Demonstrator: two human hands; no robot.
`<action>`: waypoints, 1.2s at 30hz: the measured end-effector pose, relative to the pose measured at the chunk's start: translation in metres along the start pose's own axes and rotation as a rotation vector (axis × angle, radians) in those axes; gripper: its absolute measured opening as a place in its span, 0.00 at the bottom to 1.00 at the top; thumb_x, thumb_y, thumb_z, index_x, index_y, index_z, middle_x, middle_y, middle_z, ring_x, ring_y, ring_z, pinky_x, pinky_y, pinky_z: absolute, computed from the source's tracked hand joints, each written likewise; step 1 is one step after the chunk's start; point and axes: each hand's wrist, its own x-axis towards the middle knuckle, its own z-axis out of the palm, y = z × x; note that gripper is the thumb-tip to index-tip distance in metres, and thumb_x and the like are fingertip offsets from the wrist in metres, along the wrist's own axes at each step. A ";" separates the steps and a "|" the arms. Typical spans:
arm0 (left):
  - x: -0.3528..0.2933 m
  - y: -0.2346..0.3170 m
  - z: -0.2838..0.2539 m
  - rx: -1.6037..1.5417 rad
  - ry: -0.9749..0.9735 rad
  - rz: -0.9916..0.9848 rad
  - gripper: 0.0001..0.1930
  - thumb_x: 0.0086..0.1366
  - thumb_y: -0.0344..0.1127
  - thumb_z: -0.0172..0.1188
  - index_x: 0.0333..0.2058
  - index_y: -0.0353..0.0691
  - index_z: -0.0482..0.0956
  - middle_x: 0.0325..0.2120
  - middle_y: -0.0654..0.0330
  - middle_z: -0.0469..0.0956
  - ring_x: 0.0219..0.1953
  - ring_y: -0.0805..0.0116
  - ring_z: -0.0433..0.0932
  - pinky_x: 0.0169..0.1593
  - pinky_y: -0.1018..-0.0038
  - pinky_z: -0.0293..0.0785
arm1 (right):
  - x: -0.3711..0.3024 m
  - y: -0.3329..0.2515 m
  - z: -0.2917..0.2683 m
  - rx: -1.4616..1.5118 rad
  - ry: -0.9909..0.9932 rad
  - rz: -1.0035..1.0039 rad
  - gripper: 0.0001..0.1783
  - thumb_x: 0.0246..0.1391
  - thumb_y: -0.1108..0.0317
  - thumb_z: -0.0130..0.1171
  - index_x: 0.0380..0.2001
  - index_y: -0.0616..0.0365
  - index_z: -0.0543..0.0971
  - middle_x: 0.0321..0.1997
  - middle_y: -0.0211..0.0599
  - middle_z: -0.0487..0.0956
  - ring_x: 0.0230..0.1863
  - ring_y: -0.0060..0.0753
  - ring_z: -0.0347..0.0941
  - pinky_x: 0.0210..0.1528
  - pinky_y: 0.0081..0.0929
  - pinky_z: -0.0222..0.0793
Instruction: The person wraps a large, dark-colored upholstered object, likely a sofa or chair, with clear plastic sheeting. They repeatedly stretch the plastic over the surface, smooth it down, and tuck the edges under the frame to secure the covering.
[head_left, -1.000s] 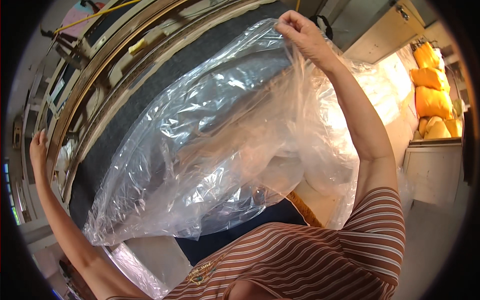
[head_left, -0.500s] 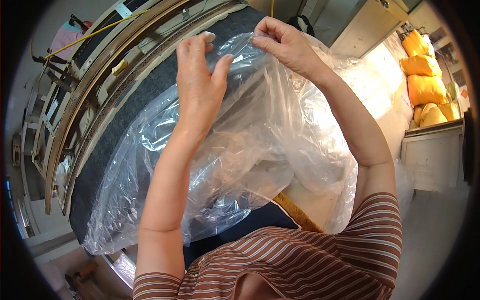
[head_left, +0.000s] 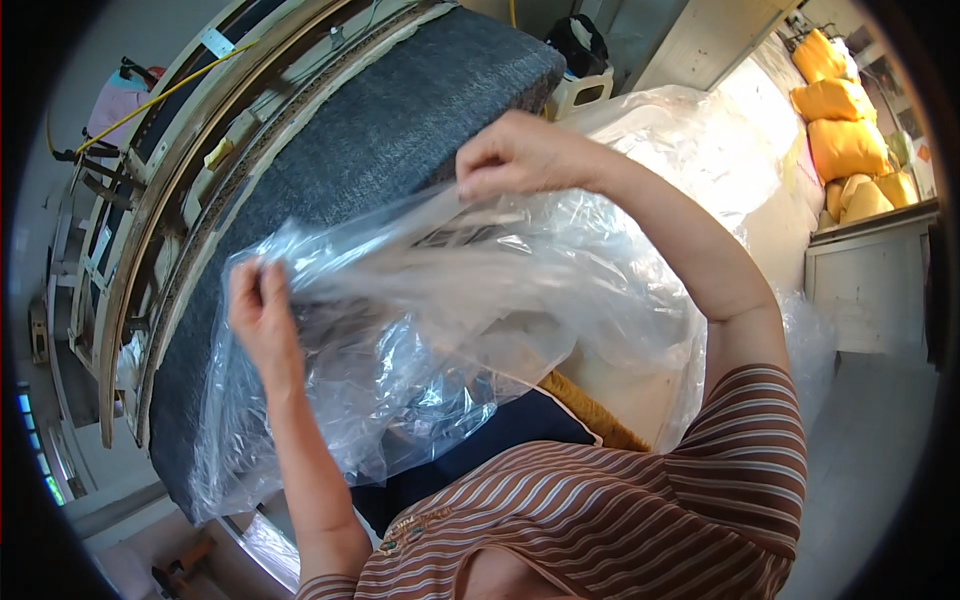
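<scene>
A large clear plastic sheet lies in crumpled folds in front of me. Its far edge is pulled up between my hands. My left hand pinches that edge on the left side. On the right, my right hand is closed on the sheet, farther from my body, with its fingers partly hidden. Behind the raised edge shows a dark blue-grey covered surface. Close to my body, a navy cushion-like piece with light piping and a mustard-coloured strip show beside the plastic.
Curved-looking wooden rails with a yellow cord run along the far left. Orange bundles are stacked at the right, above a pale cabinet. A cream container with something black stands beyond the dark surface. More plastic spreads to the right.
My left hand has moved left and nearer, closing on the plastic edge. My right hand has come lower and slightly left. The far edge is drawn toward me, baring more dark surface.
</scene>
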 end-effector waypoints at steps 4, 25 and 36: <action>-0.031 -0.042 -0.102 0.159 0.183 -0.073 0.07 0.68 0.33 0.54 0.39 0.36 0.76 0.30 0.72 0.69 0.32 0.84 0.63 0.37 0.86 0.61 | -0.016 0.015 0.042 0.014 -0.249 0.040 0.08 0.52 0.62 0.60 0.30 0.55 0.80 0.24 0.33 0.78 0.27 0.28 0.73 0.31 0.28 0.66; -0.121 -0.191 -0.584 1.164 0.345 -0.324 0.23 0.67 0.49 0.52 0.43 0.31 0.76 0.36 0.47 0.79 0.38 0.55 0.76 0.45 0.65 0.70 | -0.225 0.177 -0.118 -1.118 0.460 1.173 0.15 0.56 0.62 0.47 0.33 0.55 0.83 0.40 0.41 0.82 0.41 0.40 0.78 0.43 0.41 0.72; -0.117 -0.273 -0.578 0.851 0.420 -0.604 0.20 0.62 0.49 0.59 0.36 0.34 0.82 0.28 0.54 0.81 0.29 0.66 0.75 0.38 0.69 0.71 | 0.053 0.047 -0.097 -0.565 0.663 -0.200 0.25 0.61 0.50 0.44 0.49 0.59 0.71 0.50 0.44 0.74 0.48 0.46 0.71 0.51 0.41 0.66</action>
